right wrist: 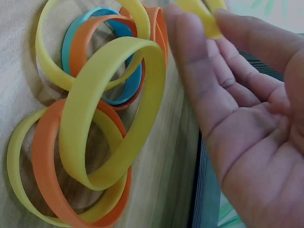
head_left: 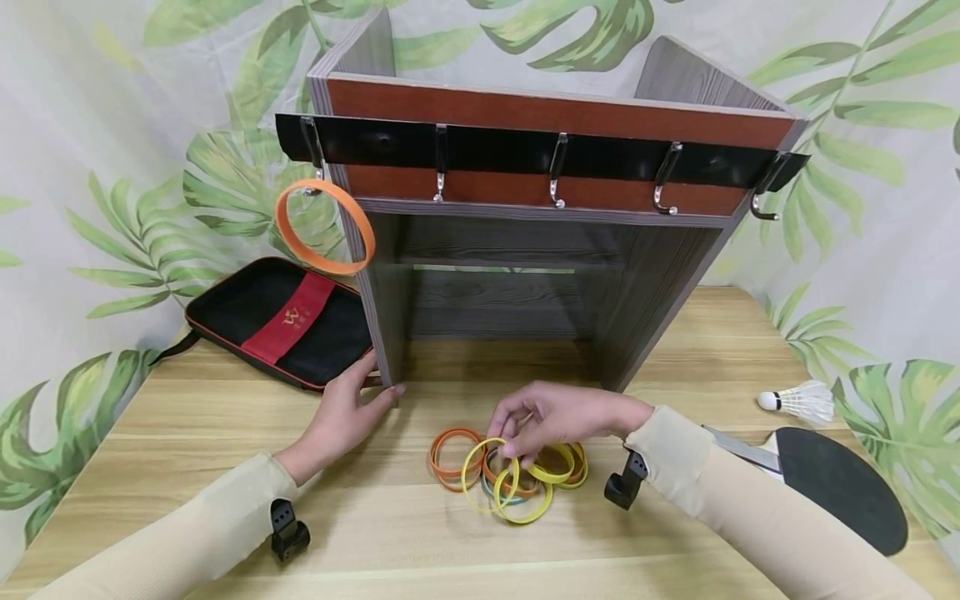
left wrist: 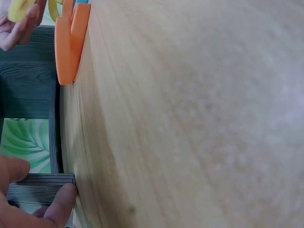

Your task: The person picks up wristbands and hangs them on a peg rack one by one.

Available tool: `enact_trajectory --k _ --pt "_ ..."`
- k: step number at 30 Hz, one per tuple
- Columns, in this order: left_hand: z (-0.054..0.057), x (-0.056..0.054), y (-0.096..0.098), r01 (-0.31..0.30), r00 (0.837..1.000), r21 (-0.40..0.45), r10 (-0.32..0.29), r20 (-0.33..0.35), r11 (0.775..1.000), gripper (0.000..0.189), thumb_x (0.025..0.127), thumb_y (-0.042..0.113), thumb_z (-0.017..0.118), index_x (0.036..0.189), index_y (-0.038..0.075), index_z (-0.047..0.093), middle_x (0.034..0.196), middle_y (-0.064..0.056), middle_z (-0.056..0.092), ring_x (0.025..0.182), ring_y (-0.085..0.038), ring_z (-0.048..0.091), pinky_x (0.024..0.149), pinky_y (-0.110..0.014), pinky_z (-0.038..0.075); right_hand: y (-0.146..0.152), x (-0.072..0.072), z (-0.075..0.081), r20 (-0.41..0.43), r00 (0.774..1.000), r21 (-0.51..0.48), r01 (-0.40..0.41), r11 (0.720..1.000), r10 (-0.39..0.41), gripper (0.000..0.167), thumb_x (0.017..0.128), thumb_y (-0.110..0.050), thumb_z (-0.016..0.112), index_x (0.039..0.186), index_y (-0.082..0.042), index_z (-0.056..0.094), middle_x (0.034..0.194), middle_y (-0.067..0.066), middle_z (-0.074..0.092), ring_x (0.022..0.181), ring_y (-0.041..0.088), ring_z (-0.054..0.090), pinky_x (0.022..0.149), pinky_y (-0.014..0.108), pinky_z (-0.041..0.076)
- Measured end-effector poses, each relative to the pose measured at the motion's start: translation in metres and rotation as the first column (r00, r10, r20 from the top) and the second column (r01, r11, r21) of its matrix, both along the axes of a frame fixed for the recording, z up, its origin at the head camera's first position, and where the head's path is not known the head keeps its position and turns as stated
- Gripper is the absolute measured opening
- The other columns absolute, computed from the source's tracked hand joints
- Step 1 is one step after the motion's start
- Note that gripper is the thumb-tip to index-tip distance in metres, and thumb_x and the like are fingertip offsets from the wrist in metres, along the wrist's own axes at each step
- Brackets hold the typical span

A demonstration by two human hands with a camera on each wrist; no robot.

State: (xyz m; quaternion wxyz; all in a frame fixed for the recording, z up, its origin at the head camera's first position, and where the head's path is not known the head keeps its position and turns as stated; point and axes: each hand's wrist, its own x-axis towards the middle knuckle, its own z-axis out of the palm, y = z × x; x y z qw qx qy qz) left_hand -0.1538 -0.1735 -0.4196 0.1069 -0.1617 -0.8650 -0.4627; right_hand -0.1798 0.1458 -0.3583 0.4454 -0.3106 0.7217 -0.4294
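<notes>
At the lower front of the grey wooden shelf's left side panel (head_left: 377, 325), my left hand (head_left: 341, 421) grips the edge, thumb and fingers on opposite sides. My right hand (head_left: 558, 414) pinches a yellow wristband (head_left: 464, 477) between thumb and index finger, just above a loose pile on the table. In the right wrist view that pile shows yellow wristbands (right wrist: 76, 118), orange wristbands (right wrist: 43, 156) and a blue wristband (right wrist: 66, 45), overlapping. One orange wristband (head_left: 322, 264) hangs from the leftmost hook of the black hook rail (head_left: 498, 148) across the shelf's front.
Several metal hooks (head_left: 557, 171) along the rail hold nothing. A black case with a red band (head_left: 288, 321) lies left of the shelf. On the right are a shuttlecock (head_left: 798, 402) and a black paddle (head_left: 840, 483), partly behind my right forearm. Leaf-patterned cloth (head_left: 112, 167) hangs behind.
</notes>
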Motion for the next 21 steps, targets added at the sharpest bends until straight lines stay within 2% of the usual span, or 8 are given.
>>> enact_trajectory --k 6,11,17,21 --pt "0.0 0.0 -0.001 -0.004 1.0 -0.001 0.004 0.002 1.0 0.058 0.096 0.001 0.072 0.15 0.0 0.051 0.148 -0.026 0.059 0.119 -0.043 0.07 0.102 -0.061 0.057 -0.003 -0.001 0.004 -0.02 0.996 -0.107 0.088 0.99 -0.091 0.032 0.1 -0.008 0.07 0.126 0.008 0.059 0.109 0.027 0.07 0.086 0.016 0.074 0.085 0.04 0.067" --pt "0.0 0.0 -0.001 -0.005 1.0 0.002 0.005 0.002 1.0 0.058 0.096 0.001 0.072 0.15 0.0 0.051 0.149 -0.026 0.059 0.12 -0.043 0.07 0.103 -0.061 0.057 -0.008 0.001 0.016 -0.039 0.98 -0.237 0.182 0.954 -0.196 0.029 0.099 -0.006 0.071 0.123 0.005 0.059 0.103 0.015 0.075 0.088 0.017 0.076 0.086 0.043 0.067" --pt "-0.002 0.0 0.0 -0.001 1.0 -0.001 0.001 -0.012 1.0 0.057 0.096 0.0 0.072 0.15 0.0 0.052 0.147 -0.026 0.061 0.117 -0.043 0.071 0.101 -0.06 0.057 -0.015 0.007 0.039 -0.05 0.932 -0.418 0.306 0.855 -0.358 0.027 0.099 0.001 0.067 0.123 0.009 0.058 0.11 0.024 0.075 0.095 0.014 0.077 0.087 0.039 0.067" --pt "-0.002 0.0 -0.001 -0.002 1.0 -0.005 0.001 -0.023 1.0 0.056 0.096 0.0 0.072 0.149 0.001 0.054 0.144 -0.025 0.063 0.115 -0.042 0.072 0.101 -0.059 0.058 -0.019 0.01 0.06 -0.035 0.898 -0.5 0.365 0.785 -0.439 0.03 0.1 0.0 0.066 0.126 0.01 0.055 0.107 0.011 0.077 0.098 0.014 0.078 0.088 0.036 0.067"
